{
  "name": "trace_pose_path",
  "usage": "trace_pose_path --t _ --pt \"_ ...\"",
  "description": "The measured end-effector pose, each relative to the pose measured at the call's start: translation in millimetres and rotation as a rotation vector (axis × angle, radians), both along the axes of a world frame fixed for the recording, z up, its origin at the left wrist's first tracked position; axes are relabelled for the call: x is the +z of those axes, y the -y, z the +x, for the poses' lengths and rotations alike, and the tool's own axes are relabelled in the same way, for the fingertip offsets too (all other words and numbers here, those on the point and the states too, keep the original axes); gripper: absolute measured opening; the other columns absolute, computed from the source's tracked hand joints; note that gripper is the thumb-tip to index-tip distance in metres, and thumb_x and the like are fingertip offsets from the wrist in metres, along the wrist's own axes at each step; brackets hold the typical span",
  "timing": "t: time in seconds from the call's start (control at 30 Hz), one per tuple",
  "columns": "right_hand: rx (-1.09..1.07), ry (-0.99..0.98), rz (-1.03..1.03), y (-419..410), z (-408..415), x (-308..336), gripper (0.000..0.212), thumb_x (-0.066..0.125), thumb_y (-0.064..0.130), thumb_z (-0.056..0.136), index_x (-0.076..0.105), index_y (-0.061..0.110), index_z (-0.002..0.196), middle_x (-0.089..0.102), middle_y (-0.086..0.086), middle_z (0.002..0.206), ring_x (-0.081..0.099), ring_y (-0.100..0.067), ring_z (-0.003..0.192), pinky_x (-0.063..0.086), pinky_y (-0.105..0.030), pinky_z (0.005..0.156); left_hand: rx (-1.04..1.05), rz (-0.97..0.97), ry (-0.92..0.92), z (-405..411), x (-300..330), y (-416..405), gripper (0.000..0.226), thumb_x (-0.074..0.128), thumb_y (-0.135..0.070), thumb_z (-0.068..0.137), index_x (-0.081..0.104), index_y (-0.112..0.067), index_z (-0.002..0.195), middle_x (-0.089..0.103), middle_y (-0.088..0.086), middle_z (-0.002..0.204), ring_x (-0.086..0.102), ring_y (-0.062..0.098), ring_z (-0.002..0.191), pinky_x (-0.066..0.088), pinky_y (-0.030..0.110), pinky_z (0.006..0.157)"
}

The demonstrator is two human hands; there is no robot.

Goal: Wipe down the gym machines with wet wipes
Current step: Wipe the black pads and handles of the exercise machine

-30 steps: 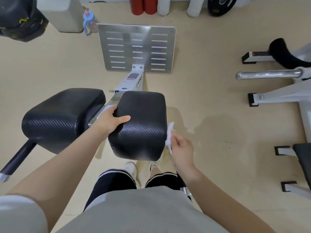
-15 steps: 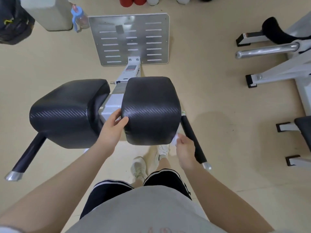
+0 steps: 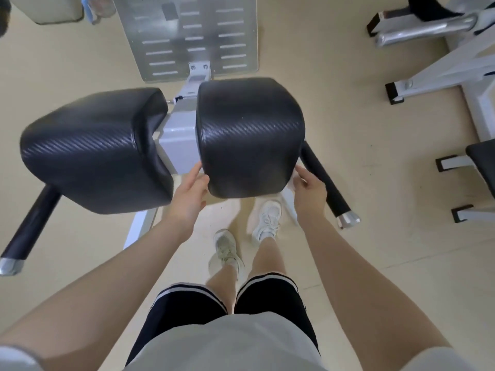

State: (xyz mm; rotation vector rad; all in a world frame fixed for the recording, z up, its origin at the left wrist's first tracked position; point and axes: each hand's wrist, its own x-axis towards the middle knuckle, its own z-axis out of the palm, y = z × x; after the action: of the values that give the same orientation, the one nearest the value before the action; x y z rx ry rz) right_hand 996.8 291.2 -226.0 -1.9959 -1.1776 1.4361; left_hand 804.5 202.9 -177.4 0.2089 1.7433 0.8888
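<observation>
Both of my hands frame the right black pad [image 3: 250,135] at twelve o'clock, left hand [image 3: 190,192] with relaxed fingers touching its near-left corner, right hand [image 3: 308,190] at its near-right corner, pinching the white wet wipe [image 3: 290,196].

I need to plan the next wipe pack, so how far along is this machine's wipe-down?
Nothing can be confirmed as done: neither pad shows visible wet streaks. In hand: the right hand presses a white wipe against the right pad near its lower right edge, while the left hand steadies its left edge. Left, apparently: the left pad, both black handles and the metal footplate.
</observation>
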Motion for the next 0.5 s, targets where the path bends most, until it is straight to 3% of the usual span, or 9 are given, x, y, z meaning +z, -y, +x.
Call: trace_pose_path --t 0.13,0.37,0.43,0.5 --pt "-0.108 -0.073 -0.155 23 0 -19 0.031 0.047 0.004 0.091 0.063 0.014 0.116 0.065 -0.004 0.111 0.06 -0.023 0.106 0.047 -0.037 0.098 -0.036 -0.021 0.017 5 -15 13 0.046 0.036 -0.025 0.096 0.037 -0.046 0.137 0.045 -0.014 0.139 0.039 0.016 0.13 0.029 0.038 0.112" --pt "-0.085 -0.153 0.086 -11 3 -7 0.032 0.048 0.003 0.091 0.062 0.012 0.119 0.066 0.001 0.113 0.059 -0.01 0.105 0.044 -0.021 0.095 -0.012 0.048 -0.004 24 -29 18 0.062 0.03 -0.005 0.094 0.033 -0.051 0.136 0.04 -0.018 0.143 0.037 0.01 0.132 0.034 0.035 0.108" --pt "-0.118 -0.164 -0.006 5 6 -27 0.033 0.048 0.003 0.092 0.06 0.01 0.122 0.065 0.001 0.111 0.059 -0.011 0.104 0.045 -0.023 0.096 -0.016 0.044 -0.036 26 -34 23 0.07 0.027 -0.001 0.089 0.032 -0.054 0.134 0.037 -0.017 0.146 0.029 0.013 0.138 0.023 0.041 0.115" --pt "-0.204 -0.28 -0.18 26 6 -47 0.028 0.05 0.0 0.091 0.061 0.006 0.115 0.063 -0.005 0.1 0.061 -0.014 0.09 0.049 -0.023 0.088 -0.007 0.044 -0.068 25 -41 26 0.07 0.028 0.0 0.088 0.034 -0.052 0.134 0.036 -0.016 0.147 0.028 0.015 0.139 0.019 0.045 0.116"
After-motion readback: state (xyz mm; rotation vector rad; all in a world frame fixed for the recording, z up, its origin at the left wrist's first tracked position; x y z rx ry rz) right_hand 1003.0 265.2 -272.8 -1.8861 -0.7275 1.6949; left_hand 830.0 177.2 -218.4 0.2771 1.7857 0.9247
